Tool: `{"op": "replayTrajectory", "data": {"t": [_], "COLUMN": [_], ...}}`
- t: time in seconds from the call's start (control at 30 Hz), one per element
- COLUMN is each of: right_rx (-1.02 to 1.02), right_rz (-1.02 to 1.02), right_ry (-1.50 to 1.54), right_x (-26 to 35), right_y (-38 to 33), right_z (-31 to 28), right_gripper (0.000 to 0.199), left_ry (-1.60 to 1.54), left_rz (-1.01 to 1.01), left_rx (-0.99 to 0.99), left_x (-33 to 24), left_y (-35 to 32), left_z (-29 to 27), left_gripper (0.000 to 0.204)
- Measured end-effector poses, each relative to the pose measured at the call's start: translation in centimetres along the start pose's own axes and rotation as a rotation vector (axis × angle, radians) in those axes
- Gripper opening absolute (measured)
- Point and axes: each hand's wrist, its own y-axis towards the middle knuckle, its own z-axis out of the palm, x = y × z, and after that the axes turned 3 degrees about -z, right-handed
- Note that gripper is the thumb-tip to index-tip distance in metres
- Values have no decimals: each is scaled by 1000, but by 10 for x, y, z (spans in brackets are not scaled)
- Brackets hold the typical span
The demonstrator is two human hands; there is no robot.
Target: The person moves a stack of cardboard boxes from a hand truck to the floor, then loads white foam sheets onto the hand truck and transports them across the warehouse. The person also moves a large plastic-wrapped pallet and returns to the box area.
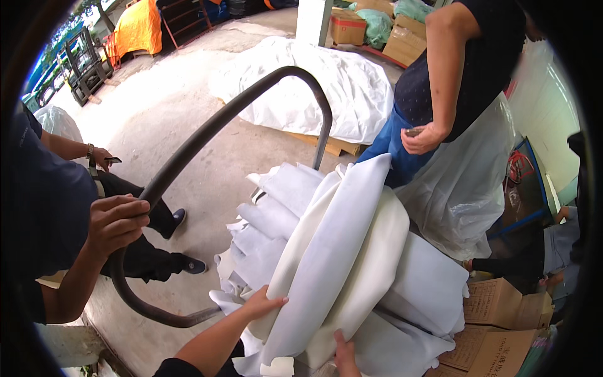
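A long folded leather hide [333, 251], pale grey and cream, lies across a heap of similar hides [270, 213] on a cart with a dark curved handle [220, 116]. My left hand [264, 304] grips the hide's near left side, its thumb on top and its other fingers partly hidden. My right hand [343, 355] holds the near lower edge, thumb above and fingers hidden beneath. Both hands are closed on the same hide. At the left, another person's hand [118, 221] is wrapped round the cart handle.
A person in a dark shirt [465, 75] stands beyond the heap at the right, holding a small object. White sheeting [314, 88] covers a load on a wooden pallet behind. Cardboard boxes [483, 339] stand at the lower right. A forklift [85, 66] is far left.
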Motion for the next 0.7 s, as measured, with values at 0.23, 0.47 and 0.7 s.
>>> {"op": "replayTrajectory", "data": {"t": [0.23, 0.47, 0.7], "right_rx": [33, -162, -105], "right_rz": [-342, -116, -80], "right_ry": [-468, -512, -713], "right_x": [-59, -43, -29], "right_y": [3, -2, -37], "right_z": [-2, 11, 18], "right_gripper": [60, 61, 49], "left_ry": [342, 111, 190], "left_rz": [315, 199, 204], "left_rx": [-329, -194, -300], "left_x": [95, 81, 59], "left_y": [80, 66, -2], "left_z": [-12, -10, 7], "left_gripper": [125, 106, 67]}}
